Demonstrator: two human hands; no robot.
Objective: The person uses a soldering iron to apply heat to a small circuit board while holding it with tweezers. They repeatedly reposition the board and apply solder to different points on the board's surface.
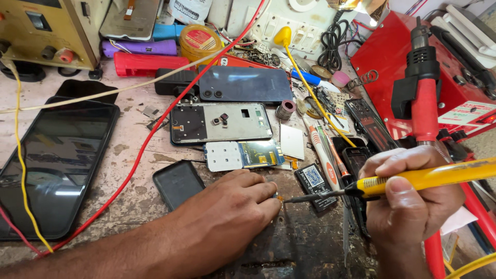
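Soldering a tiny part near the open phone frame (221, 122)

A small orange-tipped part (279, 197), below the frame, was pinched under the left hand (232, 206); the right hand (413, 194), clenched around a yellow soldering iron (413, 181), aimed its tip at it.

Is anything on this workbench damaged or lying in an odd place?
Yes. The grey phone frame lies opened, its small camera modules loose on it. A red wire and a yellow wire cross the big black screen panel.
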